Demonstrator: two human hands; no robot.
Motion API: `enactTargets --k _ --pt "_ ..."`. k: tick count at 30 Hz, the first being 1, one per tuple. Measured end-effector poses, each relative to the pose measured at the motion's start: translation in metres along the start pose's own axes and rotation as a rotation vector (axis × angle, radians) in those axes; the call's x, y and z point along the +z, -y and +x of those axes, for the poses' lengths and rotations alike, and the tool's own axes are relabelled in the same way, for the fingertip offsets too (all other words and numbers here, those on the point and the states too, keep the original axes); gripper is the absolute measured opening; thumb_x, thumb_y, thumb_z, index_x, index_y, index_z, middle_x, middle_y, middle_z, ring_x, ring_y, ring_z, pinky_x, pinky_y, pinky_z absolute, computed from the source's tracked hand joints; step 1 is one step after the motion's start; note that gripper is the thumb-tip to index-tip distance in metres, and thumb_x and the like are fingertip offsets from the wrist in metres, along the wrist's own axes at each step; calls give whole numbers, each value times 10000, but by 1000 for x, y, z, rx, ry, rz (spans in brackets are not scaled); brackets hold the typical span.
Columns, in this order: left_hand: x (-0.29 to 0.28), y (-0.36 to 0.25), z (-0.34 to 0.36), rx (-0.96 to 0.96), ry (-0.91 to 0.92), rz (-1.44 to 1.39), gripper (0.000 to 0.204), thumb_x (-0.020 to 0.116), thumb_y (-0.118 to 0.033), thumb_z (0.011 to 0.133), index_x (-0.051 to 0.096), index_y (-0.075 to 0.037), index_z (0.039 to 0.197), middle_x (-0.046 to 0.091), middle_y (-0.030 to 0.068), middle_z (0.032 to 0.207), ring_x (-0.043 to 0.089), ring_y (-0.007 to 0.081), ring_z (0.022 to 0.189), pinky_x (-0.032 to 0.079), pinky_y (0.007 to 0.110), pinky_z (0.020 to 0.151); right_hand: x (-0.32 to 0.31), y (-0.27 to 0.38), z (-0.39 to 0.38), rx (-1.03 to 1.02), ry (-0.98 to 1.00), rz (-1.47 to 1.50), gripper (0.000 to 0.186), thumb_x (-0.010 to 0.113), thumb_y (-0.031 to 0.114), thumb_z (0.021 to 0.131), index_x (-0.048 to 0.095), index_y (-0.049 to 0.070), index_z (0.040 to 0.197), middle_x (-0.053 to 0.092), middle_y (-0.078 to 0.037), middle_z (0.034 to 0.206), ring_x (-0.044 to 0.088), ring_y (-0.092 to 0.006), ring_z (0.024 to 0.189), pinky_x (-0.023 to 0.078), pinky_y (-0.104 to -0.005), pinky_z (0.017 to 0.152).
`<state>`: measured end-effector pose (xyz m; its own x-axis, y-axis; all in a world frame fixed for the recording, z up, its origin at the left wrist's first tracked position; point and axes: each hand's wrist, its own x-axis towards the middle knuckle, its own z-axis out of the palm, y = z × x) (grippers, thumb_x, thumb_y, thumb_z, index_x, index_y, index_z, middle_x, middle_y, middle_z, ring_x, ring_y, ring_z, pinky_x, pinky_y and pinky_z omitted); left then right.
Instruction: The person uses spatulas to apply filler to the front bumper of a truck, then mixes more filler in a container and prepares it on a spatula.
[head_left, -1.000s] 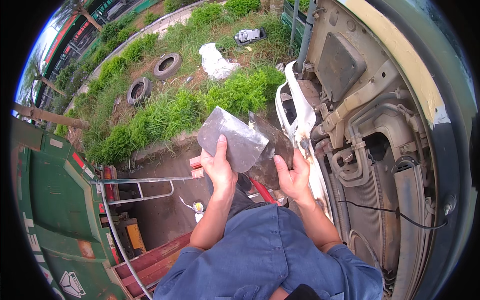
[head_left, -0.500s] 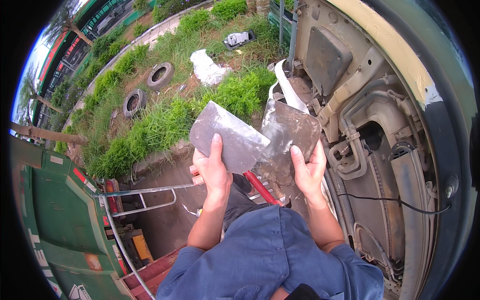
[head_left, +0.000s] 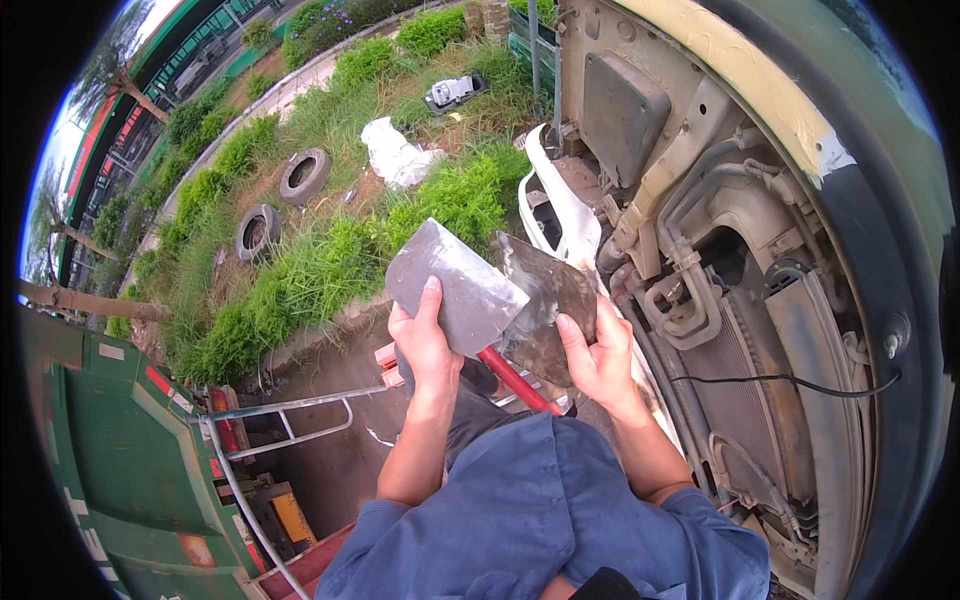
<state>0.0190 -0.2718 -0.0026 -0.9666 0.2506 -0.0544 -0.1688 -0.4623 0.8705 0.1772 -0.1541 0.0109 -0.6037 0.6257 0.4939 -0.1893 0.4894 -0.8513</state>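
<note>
My left hand (head_left: 428, 338) grips a flat grey plate (head_left: 455, 285) with rounded corners and whitish smears along its right edge, the thumb lying on its face. A second, darker plate (head_left: 548, 300), stained with pale residue, is gripped by my right hand (head_left: 597, 355) at its right side. The grey plate's right edge overlaps the darker plate in the view; whether they touch I cannot tell. Both plates are held up in front of my chest. Below them a red bar (head_left: 520, 380) shows, partly hidden by the grey plate.
On the right stands an opened vehicle front with pipes (head_left: 690, 270) and a radiator (head_left: 735, 390). A white curved panel (head_left: 560, 210) is beyond the plates. At left are a green truck body (head_left: 130, 430) and a metal frame (head_left: 290, 420). Two tyres (head_left: 304, 176) lie in grass.
My right hand and the darker plate have shifted left, and that plate has turned and tilted. More of the white panel shows behind it. My left hand keeps its grip on the grey plate.
</note>
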Motion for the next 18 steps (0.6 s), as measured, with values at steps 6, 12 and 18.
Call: enactTargets --k 6,12,18 --pt "-11 3 -4 -35 38 -18 182 606 -47 933 599 33 1096 678 101 991 671 168 843 559 311 750 -2 -4 -11 28 59 64 256 610 5 890 560 -32 1138 628 -139 761 615 -225 587 454 -290 561" --pt "-11 6 -1 -23 37 4 185 599 -45 936 599 26 1107 674 96 1011 666 167 854 556 314 755 -9 -6 -19 113 80 78 263 625 24 885 563 -23 1137 584 -92 694 499 -104 508 397 -257 500" --pt "-7 -6 -1 6 62 19 208 593 -88 949 589 13 1131 662 85 1031 657 169 878 549 317 778 2 -9 -26 291 166 213 217 620 28 902 566 -34 1103 635 -73 782 553 -70 675 463 -264 629"
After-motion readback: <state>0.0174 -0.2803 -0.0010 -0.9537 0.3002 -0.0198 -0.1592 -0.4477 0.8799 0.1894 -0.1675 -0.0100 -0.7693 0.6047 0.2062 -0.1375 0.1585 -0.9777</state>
